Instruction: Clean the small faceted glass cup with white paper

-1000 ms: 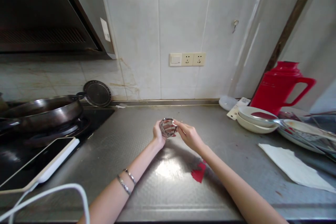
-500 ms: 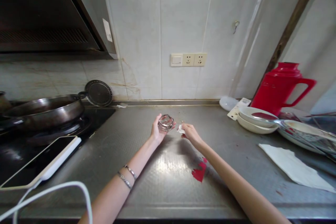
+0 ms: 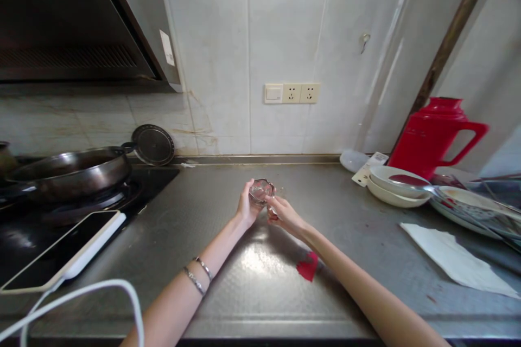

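My left hand holds a small clear glass cup above the steel counter, tilted with its mouth toward me. My right hand is against the cup's lower right side, fingers pinched on a small white wad of tissue that is mostly hidden between hand and glass. Two thin bracelets sit on my left wrist. A red splash mark lies on the counter below my right forearm.
A dark wok sits on the stove at left, a round lid leaning behind it. A tablet with a white cable lies front left. Bowls, plates, a red thermos jug and a white paper towel fill the right.
Half a second ago my right hand was apart from the cup, holding the tissue beside it. It has moved back against the glass, and the cup has tipped slightly.
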Available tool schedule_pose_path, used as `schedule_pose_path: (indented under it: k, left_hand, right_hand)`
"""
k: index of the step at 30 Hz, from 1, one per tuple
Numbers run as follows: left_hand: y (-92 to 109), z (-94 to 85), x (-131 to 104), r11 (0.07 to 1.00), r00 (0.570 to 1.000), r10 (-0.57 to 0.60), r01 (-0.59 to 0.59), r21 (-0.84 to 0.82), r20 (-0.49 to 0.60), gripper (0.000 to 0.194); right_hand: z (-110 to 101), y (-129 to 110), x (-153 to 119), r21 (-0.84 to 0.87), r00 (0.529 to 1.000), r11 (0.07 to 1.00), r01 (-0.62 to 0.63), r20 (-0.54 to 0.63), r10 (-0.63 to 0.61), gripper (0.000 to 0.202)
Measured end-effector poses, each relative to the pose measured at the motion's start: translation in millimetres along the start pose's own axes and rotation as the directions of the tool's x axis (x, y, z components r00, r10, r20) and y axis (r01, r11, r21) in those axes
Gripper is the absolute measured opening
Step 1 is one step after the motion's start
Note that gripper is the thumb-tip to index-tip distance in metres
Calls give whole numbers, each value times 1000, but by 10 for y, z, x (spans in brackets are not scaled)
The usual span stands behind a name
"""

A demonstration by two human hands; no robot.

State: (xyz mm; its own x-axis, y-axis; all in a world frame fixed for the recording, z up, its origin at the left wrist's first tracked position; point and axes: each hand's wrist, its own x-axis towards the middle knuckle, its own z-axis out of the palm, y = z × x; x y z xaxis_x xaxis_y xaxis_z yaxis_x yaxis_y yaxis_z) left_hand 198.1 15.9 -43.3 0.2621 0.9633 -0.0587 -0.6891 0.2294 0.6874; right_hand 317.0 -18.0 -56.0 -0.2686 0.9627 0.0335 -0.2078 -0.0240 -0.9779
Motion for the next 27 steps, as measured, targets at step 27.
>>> schedule_pose_path:
  k: [27]
  left_hand:
    - [-10, 25, 47, 816, 964, 257, -252, 520, 64, 54]
  right_hand:
    - [-272, -77, 4, -811, 877, 472, 347, 103, -469, 38]
